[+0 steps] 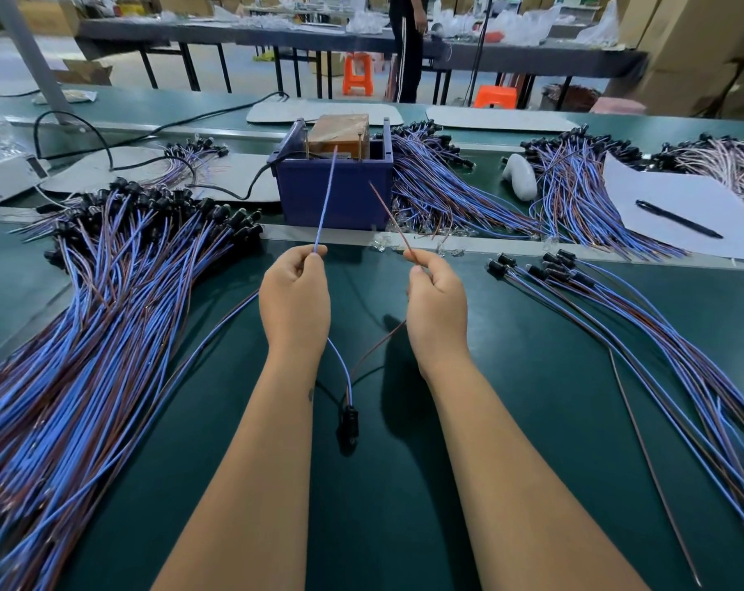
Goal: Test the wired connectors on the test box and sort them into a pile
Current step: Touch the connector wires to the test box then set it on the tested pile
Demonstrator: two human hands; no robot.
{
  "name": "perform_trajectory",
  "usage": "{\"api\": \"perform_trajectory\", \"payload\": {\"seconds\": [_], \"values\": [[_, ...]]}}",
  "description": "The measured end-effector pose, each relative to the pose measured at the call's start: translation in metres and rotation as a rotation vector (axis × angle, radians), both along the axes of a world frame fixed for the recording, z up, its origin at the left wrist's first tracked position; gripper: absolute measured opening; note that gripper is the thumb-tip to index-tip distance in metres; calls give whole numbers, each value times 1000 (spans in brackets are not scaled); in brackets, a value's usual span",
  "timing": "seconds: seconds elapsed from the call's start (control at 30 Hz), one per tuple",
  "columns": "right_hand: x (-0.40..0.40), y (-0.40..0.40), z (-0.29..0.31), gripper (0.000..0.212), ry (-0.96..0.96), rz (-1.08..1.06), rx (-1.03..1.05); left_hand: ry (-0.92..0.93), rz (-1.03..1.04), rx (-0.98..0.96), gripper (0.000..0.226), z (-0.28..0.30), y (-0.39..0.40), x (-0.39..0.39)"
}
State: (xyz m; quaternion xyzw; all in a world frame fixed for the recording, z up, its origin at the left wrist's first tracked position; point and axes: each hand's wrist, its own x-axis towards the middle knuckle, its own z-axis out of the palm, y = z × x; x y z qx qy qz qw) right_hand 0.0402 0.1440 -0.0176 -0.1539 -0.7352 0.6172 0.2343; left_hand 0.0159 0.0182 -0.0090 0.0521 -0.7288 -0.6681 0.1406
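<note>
Now: blue wire (pixel 325 198) in left hand (pixel 294 298); brown wire (pixel 390 221) in right hand (pixel 437 307)

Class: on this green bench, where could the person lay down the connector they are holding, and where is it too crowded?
Free: the green mat between the right forearm and the small right pile, and the strip between the left forearm and the big left pile. Crowded: beside the blue test box, where wire bundles lie, and under the paper.

No text, label or number is legible anywhere.

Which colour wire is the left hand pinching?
Blue, in the left hand; head view shows it.
</note>
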Motion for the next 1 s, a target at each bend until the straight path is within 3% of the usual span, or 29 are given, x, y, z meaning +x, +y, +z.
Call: {"api": "perform_trajectory", "payload": {"seconds": [1.0], "values": [[-7, 2, 0, 34, 44, -36, 101, 9, 60, 44, 25, -1, 0, -7]]}}
